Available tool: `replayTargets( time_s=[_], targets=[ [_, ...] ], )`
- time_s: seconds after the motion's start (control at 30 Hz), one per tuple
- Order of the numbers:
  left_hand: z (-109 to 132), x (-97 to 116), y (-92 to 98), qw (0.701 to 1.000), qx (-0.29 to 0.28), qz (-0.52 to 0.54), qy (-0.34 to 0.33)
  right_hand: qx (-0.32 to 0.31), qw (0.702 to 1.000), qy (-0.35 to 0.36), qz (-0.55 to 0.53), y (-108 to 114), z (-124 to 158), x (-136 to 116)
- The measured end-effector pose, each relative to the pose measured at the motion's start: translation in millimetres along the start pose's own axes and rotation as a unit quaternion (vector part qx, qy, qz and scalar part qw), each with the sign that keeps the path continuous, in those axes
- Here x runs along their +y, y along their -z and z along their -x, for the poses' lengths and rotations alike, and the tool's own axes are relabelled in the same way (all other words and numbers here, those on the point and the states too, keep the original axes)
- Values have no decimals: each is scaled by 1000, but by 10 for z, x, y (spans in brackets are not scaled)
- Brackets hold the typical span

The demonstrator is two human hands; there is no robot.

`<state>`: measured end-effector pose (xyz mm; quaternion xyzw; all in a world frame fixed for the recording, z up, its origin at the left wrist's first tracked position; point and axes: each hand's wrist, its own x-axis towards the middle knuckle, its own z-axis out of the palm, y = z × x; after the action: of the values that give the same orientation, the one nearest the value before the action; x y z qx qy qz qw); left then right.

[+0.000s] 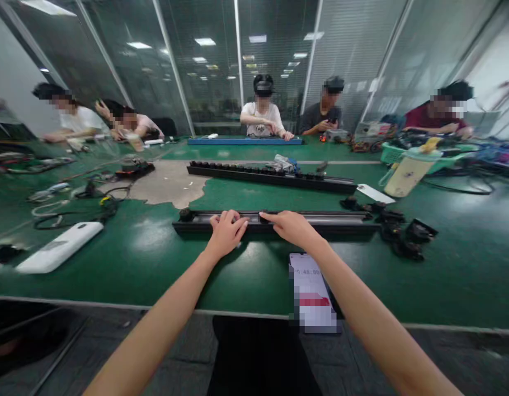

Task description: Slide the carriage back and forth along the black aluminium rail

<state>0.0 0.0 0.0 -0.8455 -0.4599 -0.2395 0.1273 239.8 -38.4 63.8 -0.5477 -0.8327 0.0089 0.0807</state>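
A long black channel (320,225) with a grey inner strip lies crosswise on the table before me. My left hand (226,234) rests over its middle with fingers spread and bent down into it; what lies under the fingertips is hidden. My right hand (293,228) reaches in from the right. Its index finger is stretched out and touches a small black piece (263,219) in the channel, while the other fingers are folded beneath and partly hidden. Another black knob-like part (185,214) sits at the channel's left end.
Behind lies a second black channel (271,177) with a row of black parts. Several loose black parts (397,228) are at the right. A phone (314,291) lies near the front edge, a white power bank-like block (60,247) at left. Several people (261,118) sit around the table.
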Motion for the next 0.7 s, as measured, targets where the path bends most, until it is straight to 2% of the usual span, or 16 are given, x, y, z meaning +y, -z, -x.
replayTargets(
  time_s=[0.7],
  targets=[
    [-4,6,2,1000,1,28,4,20,1000,-3,-1,-17,3,82]
  ],
)
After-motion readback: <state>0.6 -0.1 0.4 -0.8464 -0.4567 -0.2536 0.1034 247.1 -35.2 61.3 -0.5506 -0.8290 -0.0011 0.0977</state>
